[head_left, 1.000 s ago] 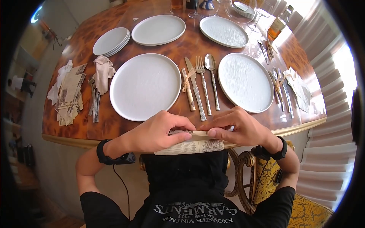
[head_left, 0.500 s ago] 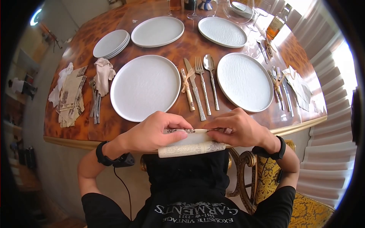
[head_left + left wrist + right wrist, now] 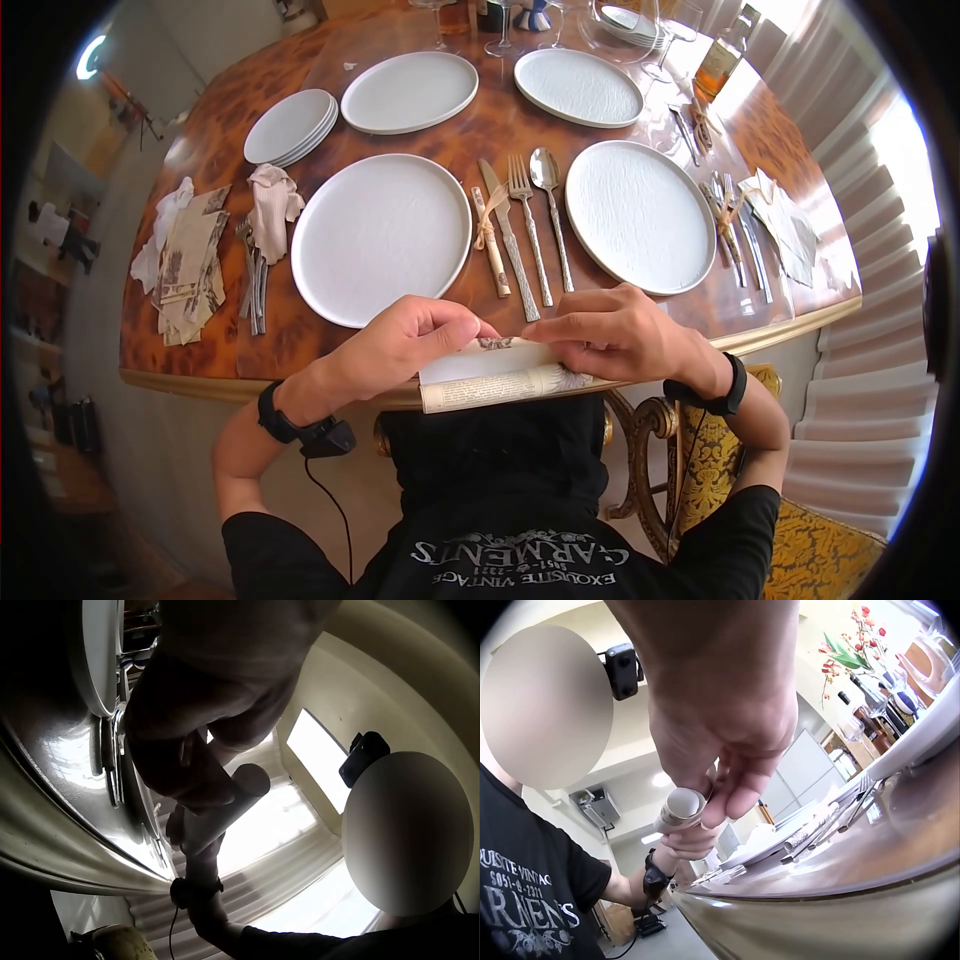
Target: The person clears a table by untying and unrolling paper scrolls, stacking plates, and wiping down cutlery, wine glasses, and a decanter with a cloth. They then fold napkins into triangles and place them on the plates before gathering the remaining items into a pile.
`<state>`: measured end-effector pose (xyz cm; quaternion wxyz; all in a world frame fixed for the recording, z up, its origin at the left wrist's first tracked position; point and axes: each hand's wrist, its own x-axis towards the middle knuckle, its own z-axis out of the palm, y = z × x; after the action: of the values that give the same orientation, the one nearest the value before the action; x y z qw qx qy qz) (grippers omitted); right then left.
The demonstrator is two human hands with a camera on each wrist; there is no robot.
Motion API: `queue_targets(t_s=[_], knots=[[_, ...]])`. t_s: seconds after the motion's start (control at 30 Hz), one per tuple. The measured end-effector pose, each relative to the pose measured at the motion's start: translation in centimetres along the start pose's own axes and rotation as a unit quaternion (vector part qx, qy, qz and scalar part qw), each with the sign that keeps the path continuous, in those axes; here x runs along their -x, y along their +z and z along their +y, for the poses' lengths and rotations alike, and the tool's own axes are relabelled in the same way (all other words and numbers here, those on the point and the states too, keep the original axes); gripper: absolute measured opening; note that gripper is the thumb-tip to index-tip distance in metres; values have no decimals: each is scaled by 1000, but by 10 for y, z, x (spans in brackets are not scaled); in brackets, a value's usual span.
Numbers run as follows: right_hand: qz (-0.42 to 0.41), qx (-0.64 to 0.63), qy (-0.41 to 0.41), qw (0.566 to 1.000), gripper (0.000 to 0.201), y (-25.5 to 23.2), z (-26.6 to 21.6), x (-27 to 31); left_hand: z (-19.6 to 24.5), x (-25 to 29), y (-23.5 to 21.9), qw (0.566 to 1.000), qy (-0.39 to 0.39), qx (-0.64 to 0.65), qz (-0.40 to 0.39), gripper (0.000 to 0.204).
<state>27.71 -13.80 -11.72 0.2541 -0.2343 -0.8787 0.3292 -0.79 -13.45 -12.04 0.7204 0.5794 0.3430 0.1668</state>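
1. Our printed paper (image 3: 490, 390), partly rolled, lies at the table's (image 3: 255, 350) near edge, long axis left to right, its printed part bodyward of our fingers.
2. Our right hand (image 3: 625, 335) pinches it narrowly; our left hand (image 3: 390, 345) holds it with curled fingers (thumb contact, we cannot tell).
3. Beyond lies a plate (image 3: 380, 240).

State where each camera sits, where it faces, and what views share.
Head: worn on the person's head, facing forward and down at the glossy brown wooden table; left hand, right hand and black printed T-shirt show.
Left wrist: worn there, looking past that hand at the rolled cream printed paper and pale pleated curtain; right arm, blurred head show.
Right wrist: worn there, looking past that hand at the paper; left hand, T-shirt, head show.
Both wrist views share paper and head.
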Motion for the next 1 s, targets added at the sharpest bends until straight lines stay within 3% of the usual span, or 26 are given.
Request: queue_targets(t_s=[0.17, 0.27, 0.37, 0.53, 0.7, 0.93, 1.0], knots=[[-10, 70, -48, 996, 30, 0, 3, 0, 3, 0, 4, 1000, 8, -6, 14, 31], [-7, 34, -5, 999, 30, -2, 1, -1, 0, 2, 9, 998, 38, -16, 39, 30], [22, -5, -10, 1000, 32, 1, 1, -4, 4, 5, 16, 994, 62, -61, 70, 29], [-3, 37, 11, 999, 31, 0, 2, -4, 2, 4, 17, 967, 121, -205, 96, 30], [-14, 72, 2, 997, 28, 1, 6, -3, 5, 4, 17, 958, 129, -240, 91, 30], [-36, 32, 50, 998, 20, 2, 6, -2, 7, 5, 14, 951, 127, -273, 76, 30], [-37, 25, 49, 998, 20, 3, 8, -2, 5, 5, 12, 962, 120, -235, 67, 29]])
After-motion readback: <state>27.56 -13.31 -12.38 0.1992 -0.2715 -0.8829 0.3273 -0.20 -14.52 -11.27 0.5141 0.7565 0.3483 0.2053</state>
